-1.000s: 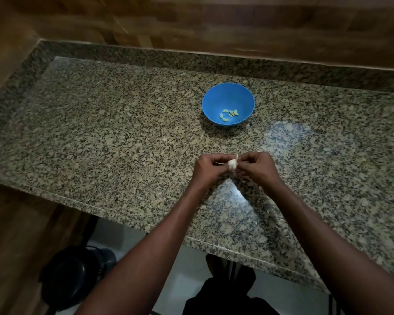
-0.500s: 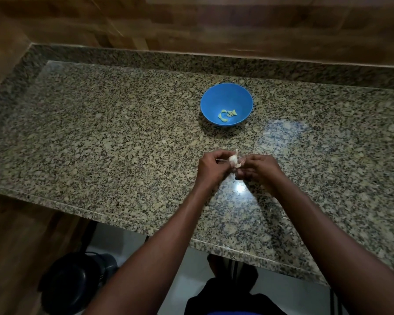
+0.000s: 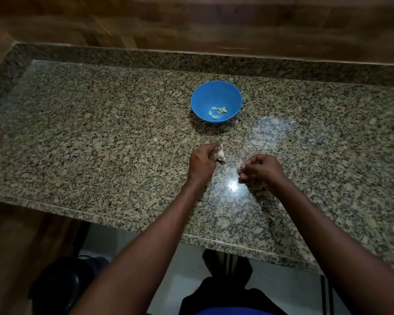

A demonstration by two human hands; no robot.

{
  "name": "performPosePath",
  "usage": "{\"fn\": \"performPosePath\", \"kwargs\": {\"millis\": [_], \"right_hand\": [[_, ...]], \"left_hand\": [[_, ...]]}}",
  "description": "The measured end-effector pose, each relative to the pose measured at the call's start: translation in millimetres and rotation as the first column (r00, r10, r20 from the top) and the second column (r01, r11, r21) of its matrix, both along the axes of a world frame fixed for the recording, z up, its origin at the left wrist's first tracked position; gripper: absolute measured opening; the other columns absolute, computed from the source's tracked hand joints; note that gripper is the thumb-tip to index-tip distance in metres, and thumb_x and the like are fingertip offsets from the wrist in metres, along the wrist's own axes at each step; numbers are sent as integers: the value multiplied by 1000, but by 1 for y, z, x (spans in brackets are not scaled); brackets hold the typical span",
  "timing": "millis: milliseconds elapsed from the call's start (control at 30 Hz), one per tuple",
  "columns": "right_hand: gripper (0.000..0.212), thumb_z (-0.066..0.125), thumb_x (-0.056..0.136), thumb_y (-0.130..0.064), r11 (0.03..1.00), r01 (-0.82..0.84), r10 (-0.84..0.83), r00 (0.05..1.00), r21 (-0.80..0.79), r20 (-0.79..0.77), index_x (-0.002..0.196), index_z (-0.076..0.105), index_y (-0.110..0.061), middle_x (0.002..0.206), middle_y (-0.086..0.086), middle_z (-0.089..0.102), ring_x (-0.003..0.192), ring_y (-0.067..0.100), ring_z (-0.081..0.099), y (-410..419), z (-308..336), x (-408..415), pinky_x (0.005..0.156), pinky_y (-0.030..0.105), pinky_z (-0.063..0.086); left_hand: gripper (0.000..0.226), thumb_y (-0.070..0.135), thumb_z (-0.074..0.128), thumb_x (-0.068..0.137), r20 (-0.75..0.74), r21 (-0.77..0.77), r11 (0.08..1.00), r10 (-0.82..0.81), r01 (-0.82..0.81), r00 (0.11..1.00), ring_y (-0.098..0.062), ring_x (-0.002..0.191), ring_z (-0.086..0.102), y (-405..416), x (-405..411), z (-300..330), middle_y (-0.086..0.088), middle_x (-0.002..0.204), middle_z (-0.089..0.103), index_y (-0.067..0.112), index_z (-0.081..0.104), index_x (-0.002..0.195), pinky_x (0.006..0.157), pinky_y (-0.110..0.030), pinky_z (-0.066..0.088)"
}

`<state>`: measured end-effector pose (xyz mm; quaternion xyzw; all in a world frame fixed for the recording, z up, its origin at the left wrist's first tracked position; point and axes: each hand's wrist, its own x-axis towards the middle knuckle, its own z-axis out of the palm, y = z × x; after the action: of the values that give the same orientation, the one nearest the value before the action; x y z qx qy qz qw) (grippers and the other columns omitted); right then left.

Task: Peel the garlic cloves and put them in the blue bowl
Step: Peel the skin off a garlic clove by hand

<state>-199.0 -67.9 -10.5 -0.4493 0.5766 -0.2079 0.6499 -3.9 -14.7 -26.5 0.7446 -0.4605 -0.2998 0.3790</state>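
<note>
A blue bowl (image 3: 216, 96) stands on the granite counter, with several pale peeled garlic cloves (image 3: 217, 111) at its bottom. Below the bowl, my left hand (image 3: 201, 163) grips a whitish piece of garlic (image 3: 220, 153) that sticks out past its fingertips. My right hand (image 3: 258, 168) is a short way to the right, apart from the left, fingers curled and pinching something small (image 3: 239, 170) at the fingertips; what it is I cannot make out.
The granite counter (image 3: 100, 144) runs left and right, with a raised granite back edge and a wooden wall (image 3: 191, 23) behind. Its front edge crosses below my forearms. A dark round object (image 3: 64, 285) sits on the floor at lower left.
My hands were together on the garlic piece; now they have pulled apart. The left keeps the garlic, and the right has moved right and toward me.
</note>
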Motion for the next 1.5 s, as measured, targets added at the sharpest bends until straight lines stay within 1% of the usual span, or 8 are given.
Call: {"fn": "performPosePath", "kwargs": {"millis": [167, 300, 434, 634, 868, 1268, 1401, 1502], "right_hand": [[9, 75, 84, 10, 991, -66, 49, 989, -113, -142, 88, 67, 6, 74, 25, 72, 61, 35, 72, -4, -1, -11, 69, 59, 63], [9, 86, 78, -10, 908, -304, 107, 834, -289, -542, 76, 79, -16, 70, 1, 75, 64, 18, 73, -12, 1, -17, 68, 36, 63], [6, 81, 81, -7, 803, -491, 156, 721, -338, -675, 80, 80, -13, 76, 3, 74, 60, 6, 59, -16, 9, -22, 51, 14, 39], [7, 76, 86, -2, 781, -527, 164, 690, -335, -705, 84, 75, -8, 78, 5, 70, 58, -4, 49, -16, 10, -28, 45, 4, 27], [16, 82, 84, -10, 842, -483, 230, 726, -241, -648, 72, 72, -10, 73, 5, 76, 64, 14, 72, -30, 9, -37, 62, 31, 61], [12, 83, 76, -2, 944, -328, 265, 813, -31, -519, 81, 74, 4, 71, 11, 76, 73, 27, 77, -42, 6, -34, 79, 48, 64], [13, 82, 76, -2, 939, -343, 270, 791, -33, -549, 75, 70, -4, 76, 11, 74, 74, 26, 74, -38, 12, -32, 69, 35, 63], [22, 77, 78, 1, 925, -361, 229, 778, -118, -586, 67, 62, -11, 67, 6, 64, 62, 19, 63, -29, 13, -26, 52, 21, 47]], "left_hand": [[30, 2, 57, 100, 307, -69, 998, 11, 10, 952, -7, 95, 60, 17, -15, 4, -4, 121, 69, 14, 69, 125, 70, -8, 48], [31, 1, 60, 98, 446, -109, 976, -123, 190, 886, -18, 101, 63, 44, -59, -10, -11, 126, 66, 7, 67, 127, 81, -29, 62], [45, -2, 66, 92, 570, -77, 971, -141, 224, 809, -24, 124, 59, 44, -70, -34, -15, 144, 58, 5, 60, 136, 99, -35, 57], [46, 7, 64, 92, 669, -19, 992, -83, 129, 739, -26, 129, 52, 34, -50, -23, -14, 147, 54, 8, 59, 138, 105, -39, 49], [61, 35, 49, 104, 603, 169, 918, -384, 358, 700, -31, 153, 25, 37, -87, -31, -16, 165, 29, 9, 34, 158, 124, -46, 20], [68, 46, 38, 108, 581, 207, 889, -447, 408, 680, -22, 159, 8, 42, -71, -43, -8, 173, 11, 15, 17, 164, 126, -40, 10], [67, 45, 39, 108, 586, 212, 888, -450, 409, 674, -22, 158, 9, 41, -71, -45, -8, 172, 12, 14, 19, 164, 126, -42, 12], [67, 45, 38, 108, 595, 225, 887, -453, 404, 664, -21, 159, 8, 41, -71, -45, -7, 172, 11, 14, 17, 164, 126, -42, 12]]}}
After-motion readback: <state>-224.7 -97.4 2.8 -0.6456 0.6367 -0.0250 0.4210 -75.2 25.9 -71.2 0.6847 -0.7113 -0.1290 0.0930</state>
